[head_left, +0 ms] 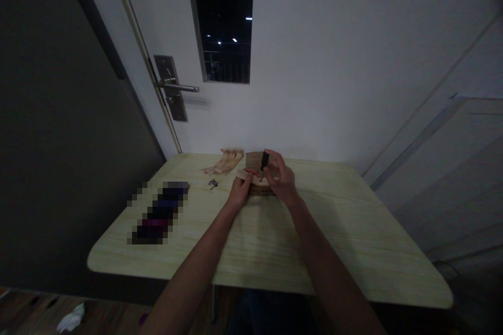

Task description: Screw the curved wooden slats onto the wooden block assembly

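My right hand (283, 182) grips a short screwdriver (264, 159) by its black handle, which stands nearly upright. Its lower end points at a small metal piece on a pale wooden strip (259, 180); whether they touch is too small to tell. My left hand (238, 192) closes on the left end of that strip, where a bit of red also shows. Under the strip lies a brown block (254, 159), partly covered by both hands. Left of my left hand are small metal parts (212, 184), perhaps screws, and behind them several curved pale wooden pieces (228, 159).
The light wood-grain table (338, 230) has rounded front corners and stands against a white door (314, 63) with a metal lever handle (181, 87). A blurred-out dark object (161, 212) lies at the table's left. Something white (72, 318) is on the floor.
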The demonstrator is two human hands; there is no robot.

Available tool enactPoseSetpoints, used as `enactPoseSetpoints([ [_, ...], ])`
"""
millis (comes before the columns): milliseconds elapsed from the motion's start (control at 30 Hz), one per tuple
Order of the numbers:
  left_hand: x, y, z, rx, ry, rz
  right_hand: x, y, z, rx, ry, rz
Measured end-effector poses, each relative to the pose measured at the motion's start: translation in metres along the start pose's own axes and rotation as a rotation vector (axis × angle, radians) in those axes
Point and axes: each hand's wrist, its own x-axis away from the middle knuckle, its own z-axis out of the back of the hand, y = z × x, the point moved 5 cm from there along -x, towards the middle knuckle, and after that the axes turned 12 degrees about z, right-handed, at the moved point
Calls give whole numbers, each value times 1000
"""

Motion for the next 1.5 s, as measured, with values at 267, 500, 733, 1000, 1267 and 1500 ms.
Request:
enactPoseSetpoints([
  [267,0,1,0,-25,9,-21,0,3,0,49,27,-9],
  [500,1,1,0,-23,22,-14,1,2,-1,51,40,10],
  [733,-1,-4,1,-11,21,1,1,2,-1,-24,-6,20],
  [1000,-2,-4,0,29,5,-8,0,1,-1,28,27,68],
  [1267,-1,0,0,3,3,-15,-1,4,-1,74,39,42],
  [1500,-2,-6,2,-13,18,-9,-1,1,-1,-11,-21,78],
])
